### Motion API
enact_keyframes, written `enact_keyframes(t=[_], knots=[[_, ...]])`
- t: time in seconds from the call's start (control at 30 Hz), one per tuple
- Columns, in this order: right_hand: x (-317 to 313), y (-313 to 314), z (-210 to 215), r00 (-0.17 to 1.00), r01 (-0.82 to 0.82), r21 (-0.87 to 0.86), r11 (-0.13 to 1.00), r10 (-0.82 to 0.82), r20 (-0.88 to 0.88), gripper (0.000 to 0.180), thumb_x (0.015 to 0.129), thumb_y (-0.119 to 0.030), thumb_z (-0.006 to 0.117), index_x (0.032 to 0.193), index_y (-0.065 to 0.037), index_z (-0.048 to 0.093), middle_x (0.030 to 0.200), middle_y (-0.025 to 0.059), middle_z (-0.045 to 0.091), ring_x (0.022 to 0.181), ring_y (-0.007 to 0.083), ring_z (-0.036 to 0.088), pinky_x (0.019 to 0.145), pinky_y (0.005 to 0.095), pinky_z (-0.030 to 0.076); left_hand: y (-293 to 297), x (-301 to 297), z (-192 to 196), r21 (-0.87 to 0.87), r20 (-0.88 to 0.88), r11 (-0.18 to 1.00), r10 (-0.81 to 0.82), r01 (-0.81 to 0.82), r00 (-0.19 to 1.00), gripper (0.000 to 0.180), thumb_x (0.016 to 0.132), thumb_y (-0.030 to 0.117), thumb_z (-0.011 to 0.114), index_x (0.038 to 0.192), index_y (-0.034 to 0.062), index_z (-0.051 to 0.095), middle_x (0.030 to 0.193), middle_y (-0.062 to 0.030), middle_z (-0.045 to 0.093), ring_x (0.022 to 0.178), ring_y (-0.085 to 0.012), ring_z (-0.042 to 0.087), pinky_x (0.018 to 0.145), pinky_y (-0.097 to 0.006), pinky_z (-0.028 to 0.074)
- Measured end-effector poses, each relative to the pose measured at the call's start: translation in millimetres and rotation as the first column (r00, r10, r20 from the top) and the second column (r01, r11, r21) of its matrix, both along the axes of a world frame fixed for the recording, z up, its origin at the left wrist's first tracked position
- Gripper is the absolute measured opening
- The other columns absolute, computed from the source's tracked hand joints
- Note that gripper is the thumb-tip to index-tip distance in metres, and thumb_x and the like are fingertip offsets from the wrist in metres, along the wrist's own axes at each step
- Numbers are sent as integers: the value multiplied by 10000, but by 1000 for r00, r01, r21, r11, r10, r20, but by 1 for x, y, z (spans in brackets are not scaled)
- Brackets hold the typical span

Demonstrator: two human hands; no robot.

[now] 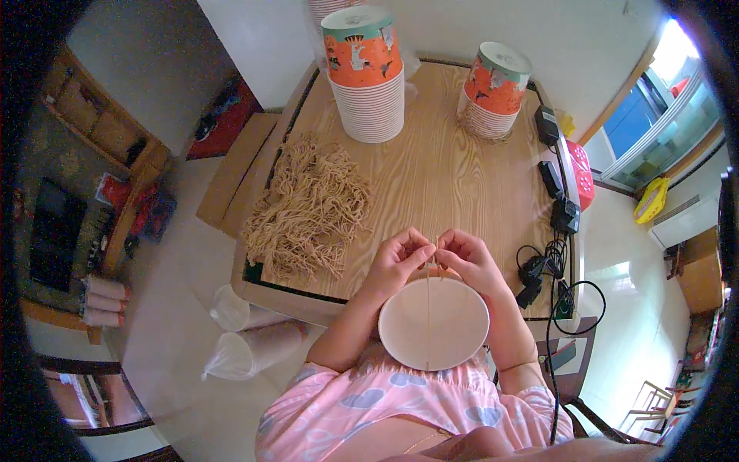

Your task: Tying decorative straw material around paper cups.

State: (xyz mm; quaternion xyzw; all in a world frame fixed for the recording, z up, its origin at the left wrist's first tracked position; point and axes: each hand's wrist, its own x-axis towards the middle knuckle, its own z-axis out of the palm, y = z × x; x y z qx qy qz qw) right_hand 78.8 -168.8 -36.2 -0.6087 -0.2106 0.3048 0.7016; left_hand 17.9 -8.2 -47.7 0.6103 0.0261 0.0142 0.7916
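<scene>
A white-lined paper bucket (400, 327) is tilted against my lap, its mouth facing up toward me. A thin tan paper cord (428, 319) runs across the mouth to its far rim. There my left hand (403, 260) pinches the cord between thumb and fingers. Close beside it, my right hand (466, 262) is also closed in a pinch on the cord. The fingers hide the cord's exact fastening at the rim. Left of my hands, a tangled heap of the same tan cords (312, 204) lies on the wooden table (431, 169).
A tall stack of orange and green paper buckets (366, 85) stands at the table's back. A shorter stack (496, 88) is at the back right. Black power adapters (550, 179) and a cable bundle (548, 266) line the right edge. Plastic-wrapped stacks (258, 350) lie on the floor at left.
</scene>
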Motion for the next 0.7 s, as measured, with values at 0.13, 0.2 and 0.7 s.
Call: enact_keyframes(t=[0.13,0.2,0.7], knots=[[-3,0,2,1000,-2,-4,1000,2,-26,76,862,-110,582,833,-49,547,723,-48,525,642,22,500,525,173,394,0,-2,1,-4,-2,1000,-5,5,1000,109,842,151,619,800,73,555,719,18,553,667,-62,497,615,-212,407],[-5,0,5,998,-4,15,1000,5,-65,75,861,-106,581,830,-49,544,723,-46,523,648,25,502,528,174,394,-1,-4,4,-1,10,1000,2,-2,1000,102,838,142,620,800,73,554,721,19,551,669,-64,500,617,-212,409],[-14,-18,9,996,-68,-105,992,74,58,66,823,-80,569,827,-24,535,793,-6,542,772,75,526,676,227,440,-15,-15,-7,-176,129,981,105,-82,986,76,864,99,589,843,57,530,758,5,548,709,-66,521,666,-209,432]])
